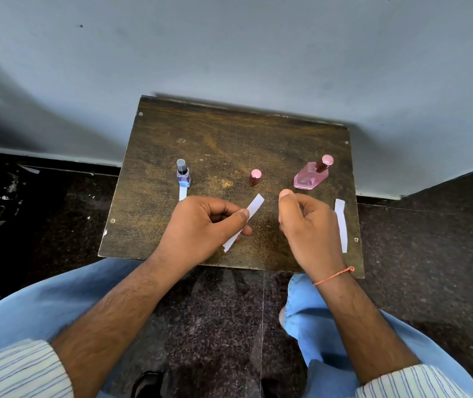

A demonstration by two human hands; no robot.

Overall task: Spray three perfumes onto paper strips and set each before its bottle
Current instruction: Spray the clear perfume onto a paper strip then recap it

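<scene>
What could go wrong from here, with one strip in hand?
1. The left hand pinches the strip near its middle; the free ends could sag or brush the table.
2. The small pink bottle is narrow and upright; the right hand, close by, could tip it when reaching.
3. The spare strip lies near the table's right edge and may slide off.

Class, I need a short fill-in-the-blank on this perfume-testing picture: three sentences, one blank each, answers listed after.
1. The left hand pinches a white paper ____ between thumb and fingers.
2. The number of bottles standing on the wooden table is ____.
3. The blue bottle stands at the person's ____ end of the row, and the wide pink bottle at the opposite end.

Answers: strip; three; left
</scene>
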